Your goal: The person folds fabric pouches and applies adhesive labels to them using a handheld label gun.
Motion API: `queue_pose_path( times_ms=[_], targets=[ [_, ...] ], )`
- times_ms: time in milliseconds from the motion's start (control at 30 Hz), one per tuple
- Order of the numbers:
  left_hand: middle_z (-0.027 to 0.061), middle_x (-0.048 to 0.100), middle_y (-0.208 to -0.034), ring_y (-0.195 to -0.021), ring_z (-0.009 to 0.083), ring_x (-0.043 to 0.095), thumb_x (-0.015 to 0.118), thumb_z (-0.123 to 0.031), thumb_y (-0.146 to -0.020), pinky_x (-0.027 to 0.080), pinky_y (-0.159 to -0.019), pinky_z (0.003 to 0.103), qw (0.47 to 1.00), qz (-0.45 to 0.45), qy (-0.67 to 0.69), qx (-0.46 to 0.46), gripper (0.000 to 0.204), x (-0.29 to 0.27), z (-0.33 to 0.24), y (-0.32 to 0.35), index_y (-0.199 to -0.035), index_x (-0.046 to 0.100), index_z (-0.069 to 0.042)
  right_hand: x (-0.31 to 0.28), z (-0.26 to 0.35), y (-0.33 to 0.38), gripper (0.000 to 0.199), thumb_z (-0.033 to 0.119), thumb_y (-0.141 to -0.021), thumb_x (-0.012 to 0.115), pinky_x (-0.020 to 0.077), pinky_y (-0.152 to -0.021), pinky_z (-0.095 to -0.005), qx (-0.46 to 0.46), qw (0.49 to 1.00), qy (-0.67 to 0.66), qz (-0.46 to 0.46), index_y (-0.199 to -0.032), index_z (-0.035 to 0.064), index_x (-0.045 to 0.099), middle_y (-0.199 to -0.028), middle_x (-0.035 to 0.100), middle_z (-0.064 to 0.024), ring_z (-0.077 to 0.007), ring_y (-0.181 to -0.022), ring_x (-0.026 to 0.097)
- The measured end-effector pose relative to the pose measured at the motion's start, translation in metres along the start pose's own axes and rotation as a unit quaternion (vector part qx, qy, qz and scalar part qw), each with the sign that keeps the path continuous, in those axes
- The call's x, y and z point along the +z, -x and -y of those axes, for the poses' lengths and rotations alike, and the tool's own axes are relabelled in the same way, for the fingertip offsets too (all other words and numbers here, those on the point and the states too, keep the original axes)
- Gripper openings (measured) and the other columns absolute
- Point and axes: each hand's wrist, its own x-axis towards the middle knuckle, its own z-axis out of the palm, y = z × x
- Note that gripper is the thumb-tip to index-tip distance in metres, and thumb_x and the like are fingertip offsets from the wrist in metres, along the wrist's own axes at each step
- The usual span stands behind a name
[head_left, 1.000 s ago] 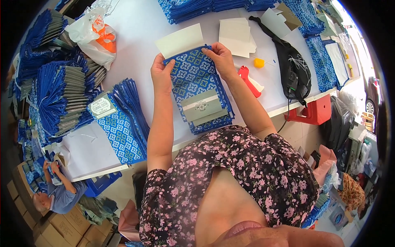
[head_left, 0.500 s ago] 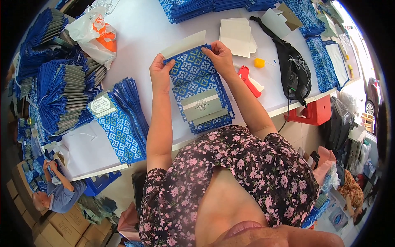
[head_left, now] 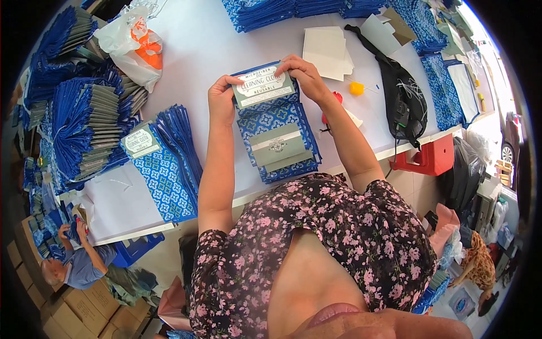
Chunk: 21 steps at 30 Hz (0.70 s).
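A blue patterned cloth lies on the white table in front of me, wrapped by a grey-green paper band. A grey-green card sleeve is folded over the cloth's far end. My left hand pinches the left edge of that card. My right hand presses down its right corner. More blue cloth shows beneath the one I hold.
A finished stack of banded blue cloths lies to the left, with fanned piles beyond. White cards, a black bag, a plastic bag and a red stool surround me. A person sits on the floor at lower left.
The pale card that lay flat beyond the cloth has been folded toward me over the cloth's far end, its printed grey-green face now showing. Both hands stayed at that end.
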Motion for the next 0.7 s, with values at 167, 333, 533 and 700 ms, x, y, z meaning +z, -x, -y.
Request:
queue_pose_path(
  times_ms=[167, 333, 533, 700],
  targets=[
    [0.0151, 0.065, -0.099, -0.084, 0.0188, 0.063, 0.048, 0.009, -0.081, 0.051, -0.076, 0.028, 0.999, 0.033, 0.032, -0.027, 0.023, -0.01, -0.009, -0.003, -0.096, 0.061, 0.0, 0.008, -0.004, 0.007, 0.009, 0.0, -0.082, 0.062, 0.0414, -0.081, -0.0223, 0.002, 0.994, 0.107, -0.02, -0.089, 0.005, 0.065, -0.095, 0.054, -0.0038, -0.0133, -0.092, 0.051],
    [0.0161, 0.061, -0.107, -0.1, 0.0215, 0.061, 0.046, -0.004, -0.091, 0.051, -0.083, 0.032, 0.973, -0.178, -0.098, 0.105, 0.026, -0.008, -0.022, -0.012, -0.115, 0.053, -0.002, 0.006, -0.012, 0.007, 0.015, -0.001, -0.079, 0.067, 0.042, -0.08, -0.0222, -0.016, 0.995, 0.097, -0.025, -0.092, 0.005, 0.064, -0.097, 0.054, -0.0034, -0.0121, -0.092, 0.052],
    [0.0085, 0.062, -0.109, -0.102, 0.0206, 0.059, 0.061, -0.01, -0.084, 0.049, -0.083, 0.033, 0.8, 0.076, -0.518, 0.293, 0.028, 0.042, -0.042, -0.015, -0.111, 0.058, -0.006, 0.01, -0.01, 0.002, 0.012, 0.0, -0.08, 0.066, 0.0418, -0.08, -0.0218, -0.031, 0.995, 0.092, -0.008, -0.091, 0.0047, 0.064, -0.096, 0.053, -0.0027, -0.011, -0.092, 0.052],
    [0.0103, 0.064, -0.106, -0.102, 0.0226, 0.06, 0.063, -0.017, -0.084, 0.047, -0.086, 0.035, 0.871, 0.08, -0.463, 0.146, 0.026, 0.019, -0.045, -0.017, -0.108, 0.06, -0.008, 0.014, -0.011, 0.004, 0.013, 0.001, -0.081, 0.066, 0.0413, -0.078, -0.0208, -0.027, 0.997, 0.069, 0.001, -0.092, 0.0067, 0.063, -0.096, 0.053, -0.0024, -0.0102, -0.092, 0.051]
  ],
)
